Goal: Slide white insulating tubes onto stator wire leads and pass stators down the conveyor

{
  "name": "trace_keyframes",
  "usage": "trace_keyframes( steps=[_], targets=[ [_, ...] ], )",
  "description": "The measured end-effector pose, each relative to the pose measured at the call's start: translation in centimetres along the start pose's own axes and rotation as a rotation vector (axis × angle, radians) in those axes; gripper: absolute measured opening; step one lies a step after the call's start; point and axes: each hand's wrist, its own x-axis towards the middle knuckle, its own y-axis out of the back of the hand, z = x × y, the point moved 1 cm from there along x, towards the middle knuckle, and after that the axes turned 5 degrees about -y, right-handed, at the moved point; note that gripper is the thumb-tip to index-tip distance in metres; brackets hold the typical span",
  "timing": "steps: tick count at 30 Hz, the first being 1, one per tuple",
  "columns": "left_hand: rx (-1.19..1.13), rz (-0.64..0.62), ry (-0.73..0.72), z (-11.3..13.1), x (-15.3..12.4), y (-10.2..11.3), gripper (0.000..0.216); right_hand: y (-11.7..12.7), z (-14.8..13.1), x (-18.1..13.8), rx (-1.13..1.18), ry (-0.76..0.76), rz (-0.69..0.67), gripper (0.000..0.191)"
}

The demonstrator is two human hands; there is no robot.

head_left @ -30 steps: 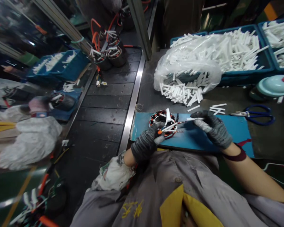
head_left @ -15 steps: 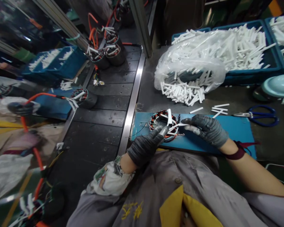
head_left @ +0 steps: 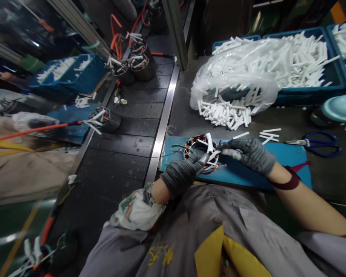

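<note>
A motor stator (head_left: 187,153), a ring of copper windings with dark and orange lacing, lies on the blue board (head_left: 291,157). White insulating sleeves stand out of it, one wide sleeve (head_left: 209,142) tilted upward. My left hand (head_left: 181,175), in a grey glove, reaches over the ring's near side, its fingertips closed on a thin white sleeve (head_left: 214,154) at the windings. My gloved right hand (head_left: 248,154) pinches the same sleeve's other end from the right. The fingers partly hide the grip. Thin green and dark leads stick out at the ring's left.
Loose sleeves (head_left: 268,134) and blue-handled pliers (head_left: 314,143) lie right of the stator. Behind is a plastic bag (head_left: 239,73) of sleeves beside a blue bin (head_left: 311,90). Left runs a slatted conveyor (head_left: 138,123) with several stators; a co-worker's sleeve (head_left: 31,119) is beyond.
My right hand has moved slightly left along the thin sleeve, and my left hand slightly right, so their fingertips are closer. Across the conveyor, the orange cable has been drawn out straighter.
</note>
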Motion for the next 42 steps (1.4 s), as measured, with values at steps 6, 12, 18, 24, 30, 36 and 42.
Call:
trace_keyframes(
  steps=[6, 12, 18, 24, 30, 36, 42],
  targets=[
    [0.016, 0.13, 0.054, 0.7, -0.3, -1.2, 0.052, 0.2, 0.7, 0.4, -0.122, 0.061, -0.011, 0.041],
    [0.019, 0.217, 0.077, 1.1, 0.0, -1.7, 0.055, 1.9, 7.5, 1.3, -0.566, -0.226, 0.071, 0.029],
    [0.03, 0.296, 0.116, 1.5, 0.1, -2.1, 0.051, 0.2, 5.9, -1.6, -0.365, -0.215, 0.228, 0.031],
    [0.02, 0.341, 0.117, 1.5, 0.1, -2.7, 0.049, -1.7, 2.1, -6.4, 0.297, -0.323, 0.179, 0.034],
    [0.029, 0.416, 0.094, 1.5, 0.1, -3.2, 0.044, -3.9, 1.5, -6.0, 0.437, -0.277, 0.112, 0.035],
    [-0.026, 0.516, 0.061, 1.7, 0.2, -3.5, 0.036, -4.2, -0.2, -4.4, 0.019, 0.051, 0.108, 0.04],
    [-0.12, 0.587, 0.047, 1.8, 0.3, -3.4, 0.032, -3.9, -1.1, -3.0, 0.349, -0.117, -0.18, 0.058]
  ],
)
